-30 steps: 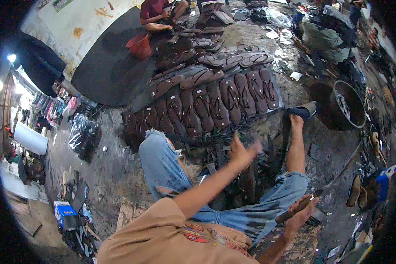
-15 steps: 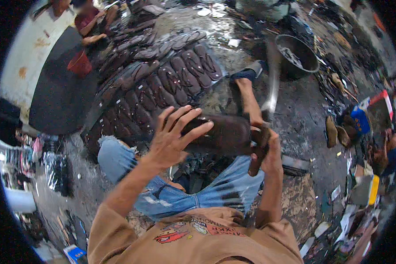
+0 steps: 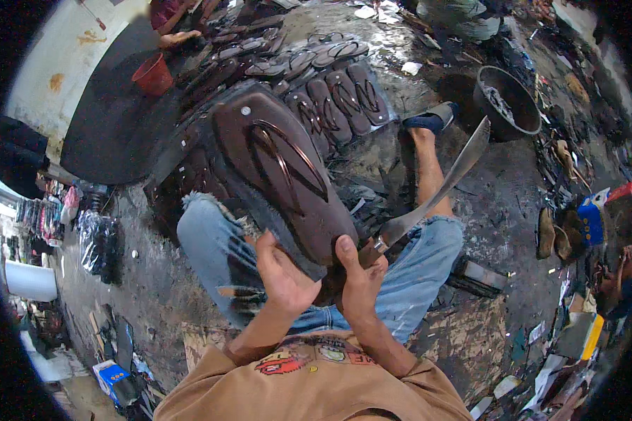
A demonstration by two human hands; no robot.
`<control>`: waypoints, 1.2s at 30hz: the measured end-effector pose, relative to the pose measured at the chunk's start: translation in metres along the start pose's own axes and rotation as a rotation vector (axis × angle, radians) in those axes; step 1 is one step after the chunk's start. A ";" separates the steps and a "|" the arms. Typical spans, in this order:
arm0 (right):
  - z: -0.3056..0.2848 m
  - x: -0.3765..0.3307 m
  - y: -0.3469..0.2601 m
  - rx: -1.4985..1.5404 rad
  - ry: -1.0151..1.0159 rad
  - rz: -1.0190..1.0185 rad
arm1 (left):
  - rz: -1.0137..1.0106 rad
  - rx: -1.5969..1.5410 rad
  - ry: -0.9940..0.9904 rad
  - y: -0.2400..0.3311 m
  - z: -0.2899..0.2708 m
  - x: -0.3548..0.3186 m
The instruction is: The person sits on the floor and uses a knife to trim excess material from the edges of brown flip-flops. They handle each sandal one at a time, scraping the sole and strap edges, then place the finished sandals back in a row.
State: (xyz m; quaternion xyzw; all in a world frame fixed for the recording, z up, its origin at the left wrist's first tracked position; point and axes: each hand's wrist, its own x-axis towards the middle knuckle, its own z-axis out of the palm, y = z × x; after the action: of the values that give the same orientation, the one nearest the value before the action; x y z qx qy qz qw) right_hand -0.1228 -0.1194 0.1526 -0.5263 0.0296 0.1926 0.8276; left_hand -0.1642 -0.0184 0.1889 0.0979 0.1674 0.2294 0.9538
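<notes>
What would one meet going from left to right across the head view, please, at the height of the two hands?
Black plastic bags → left hand → dark brown sandal → right hand → long knife → brown shoes on the floor

- Soft, even daylight fills the scene; the ground at top centre shines wet and pale.
- A bright, blown-out opening sits at the left edge.
- The metal blade [image 3: 451, 179] right of centre catches a dull glare.
- Shadows are weak and short (darkest beneath the raised sandal [image 3: 281, 172]).
- The fisheye bends lines near the rim; black corners frame the circle.
- Edge detail is soft and smeared.
</notes>
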 end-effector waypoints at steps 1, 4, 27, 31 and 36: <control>0.008 0.000 -0.006 0.001 -0.004 0.016 | 0.026 -0.057 0.021 0.001 0.007 -0.002; -0.015 0.003 0.021 -0.353 -0.177 -0.021 | 0.259 0.931 0.242 0.014 -0.027 0.022; 0.005 0.064 0.030 -0.948 -0.373 -0.471 | -0.005 0.593 0.121 0.051 -0.032 -0.009; 0.036 0.082 0.023 -1.042 -0.376 -0.461 | -0.004 0.554 0.125 0.056 -0.038 -0.009; 0.062 0.100 0.011 -1.123 -0.385 -0.493 | 0.056 0.630 0.202 0.066 -0.066 -0.012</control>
State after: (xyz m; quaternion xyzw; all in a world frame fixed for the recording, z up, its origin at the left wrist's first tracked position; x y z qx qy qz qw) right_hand -0.0432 -0.0321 0.1455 -0.8269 -0.3466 0.0740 0.4366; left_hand -0.2254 0.0408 0.1487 0.3694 0.3213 0.2010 0.8485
